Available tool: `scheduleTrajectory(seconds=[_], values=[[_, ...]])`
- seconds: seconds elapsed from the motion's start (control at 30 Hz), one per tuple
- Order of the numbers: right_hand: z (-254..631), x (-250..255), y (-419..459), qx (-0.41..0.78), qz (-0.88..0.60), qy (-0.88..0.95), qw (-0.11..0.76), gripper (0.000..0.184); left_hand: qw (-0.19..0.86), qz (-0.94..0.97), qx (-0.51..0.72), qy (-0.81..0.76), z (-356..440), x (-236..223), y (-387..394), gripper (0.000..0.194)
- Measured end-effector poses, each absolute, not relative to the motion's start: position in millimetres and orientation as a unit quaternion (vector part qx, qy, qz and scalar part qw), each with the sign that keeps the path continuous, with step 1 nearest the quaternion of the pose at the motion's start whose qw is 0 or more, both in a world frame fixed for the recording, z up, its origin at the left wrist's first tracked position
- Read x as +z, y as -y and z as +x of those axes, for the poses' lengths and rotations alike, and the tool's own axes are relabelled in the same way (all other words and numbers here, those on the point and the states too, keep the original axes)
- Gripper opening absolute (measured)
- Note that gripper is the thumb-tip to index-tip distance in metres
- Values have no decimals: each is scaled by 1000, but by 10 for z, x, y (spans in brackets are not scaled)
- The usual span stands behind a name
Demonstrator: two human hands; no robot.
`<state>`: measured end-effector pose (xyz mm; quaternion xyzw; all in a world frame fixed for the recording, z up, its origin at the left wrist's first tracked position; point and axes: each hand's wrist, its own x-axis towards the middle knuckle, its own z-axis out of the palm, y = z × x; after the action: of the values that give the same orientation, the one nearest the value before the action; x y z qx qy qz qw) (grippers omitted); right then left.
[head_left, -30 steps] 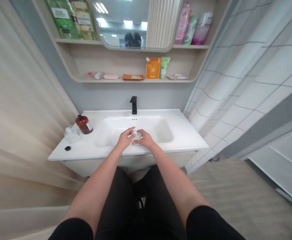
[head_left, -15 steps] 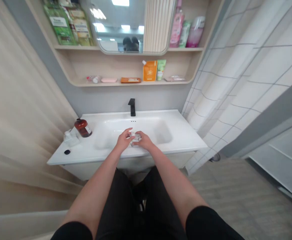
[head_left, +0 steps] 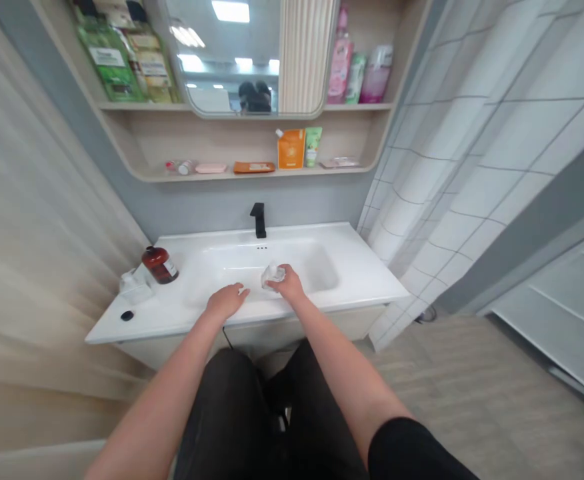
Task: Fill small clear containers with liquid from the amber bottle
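My right hand is closed around a small clear container, held over the front part of the white sink basin. Its exact kind is hard to make out, since the fingers cover its right side. To the left, my left hand hovers over the basin's front rim with nothing in it, thumb apart from the fingers. Beyond both hands stands a black faucet at the back of the sink.
On the counter's left side are an amber bottle with a white label, a clear box-like container and a round black cap. Above hangs a shelf with an orange pouch, a green tube and several bottles around a mirror.
My left hand has let go of the clear container and moved left and toward me. My right hand still holds the container. The whole view has shifted slightly.
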<state>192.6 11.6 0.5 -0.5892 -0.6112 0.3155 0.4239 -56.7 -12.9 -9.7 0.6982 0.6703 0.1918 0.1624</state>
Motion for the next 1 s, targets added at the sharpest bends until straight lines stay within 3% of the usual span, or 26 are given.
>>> scheduleTrajectory(seconds=[0.27,0.5,0.7,1.0], values=[[2406,223,-87,227,-630,566,481,72,152,706,32,-691,-486,139,334,60],[3807,463,-471,73,-764,444,463,78,164,693,21,-702,-484,197,331,53],[4409,451,-750,42,-805,411,426,66,170,691,26,-702,-474,163,313,52],[4441,358,-1128,39,-787,468,401,97,169,687,12,-707,-479,177,299,50]])
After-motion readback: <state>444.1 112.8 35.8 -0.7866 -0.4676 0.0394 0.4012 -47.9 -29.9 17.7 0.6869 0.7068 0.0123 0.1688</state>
